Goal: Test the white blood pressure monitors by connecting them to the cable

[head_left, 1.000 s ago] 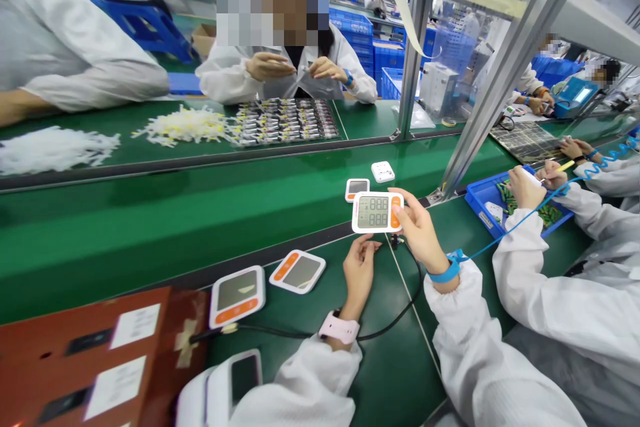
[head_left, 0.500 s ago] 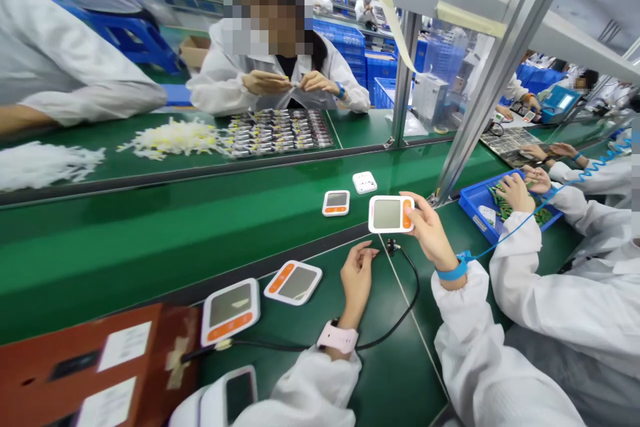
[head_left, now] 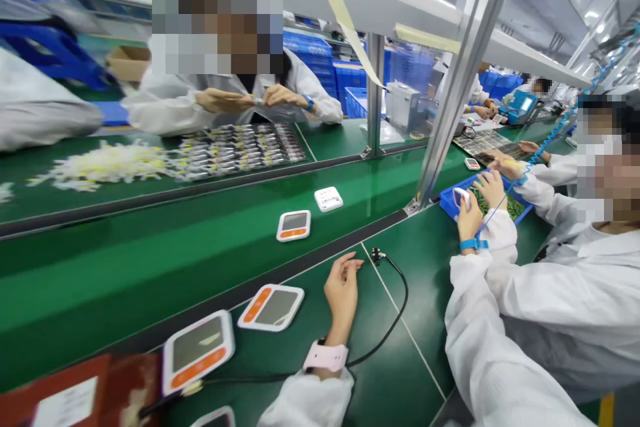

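Note:
My right hand (head_left: 470,219), with a blue wrist strap, grips a small white display device (head_left: 461,198) seen nearly edge-on at the near side of the blue tray (head_left: 447,208). Resting over the green bench, my left hand (head_left: 343,287) holds nothing; its fingers are loosely bent and a little apart. A black cable with a small connector (head_left: 377,255) lies just to its right. Left of that hand are two white-and-orange display devices, one flat (head_left: 273,307) and a larger one tilted (head_left: 199,351) beside a reddish-brown box (head_left: 107,387).
On the green belt (head_left: 150,260) lie another display device (head_left: 294,225) and a white piece (head_left: 329,199). A metal post (head_left: 457,73) rises beside the tray of green parts. A co-worker's hand (head_left: 493,188) is at that tray; another person sits across the belt.
My right hand has carried the display device rightward and away, from above the belt edge to the blue tray. My left hand stays near the connector. The view has turned right.

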Demonstrator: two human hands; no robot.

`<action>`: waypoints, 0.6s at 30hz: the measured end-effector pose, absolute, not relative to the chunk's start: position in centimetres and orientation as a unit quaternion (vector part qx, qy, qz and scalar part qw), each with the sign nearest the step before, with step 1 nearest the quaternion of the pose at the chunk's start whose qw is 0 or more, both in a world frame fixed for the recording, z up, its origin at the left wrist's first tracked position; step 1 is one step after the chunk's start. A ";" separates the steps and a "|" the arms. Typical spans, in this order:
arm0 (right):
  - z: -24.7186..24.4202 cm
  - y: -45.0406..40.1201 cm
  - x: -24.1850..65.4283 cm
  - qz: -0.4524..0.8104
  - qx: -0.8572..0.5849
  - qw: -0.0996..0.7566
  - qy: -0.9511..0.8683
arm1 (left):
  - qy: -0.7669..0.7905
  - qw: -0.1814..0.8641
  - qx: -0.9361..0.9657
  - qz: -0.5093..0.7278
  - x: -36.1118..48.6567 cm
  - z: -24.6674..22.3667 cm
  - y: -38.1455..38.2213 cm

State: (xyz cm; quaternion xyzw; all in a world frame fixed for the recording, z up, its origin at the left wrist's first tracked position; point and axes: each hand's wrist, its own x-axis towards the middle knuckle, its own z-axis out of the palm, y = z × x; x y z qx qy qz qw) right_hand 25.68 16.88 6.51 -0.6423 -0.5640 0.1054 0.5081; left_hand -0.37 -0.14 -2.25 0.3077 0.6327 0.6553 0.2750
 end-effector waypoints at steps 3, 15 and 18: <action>8.6 19.6 28.5 0.072 -0.650 0.428 -0.624 | 0.638 0.271 0.306 0.653 -0.4 -2.2 -0.1; 10.1 21.7 29.7 0.193 -0.429 0.441 -0.765 | 0.620 0.274 0.303 0.670 -0.1 -1.8 -0.1; 8.0 18.5 22.9 0.184 -0.438 0.464 -0.748 | 0.620 0.274 0.300 0.672 0.1 -1.6 0.0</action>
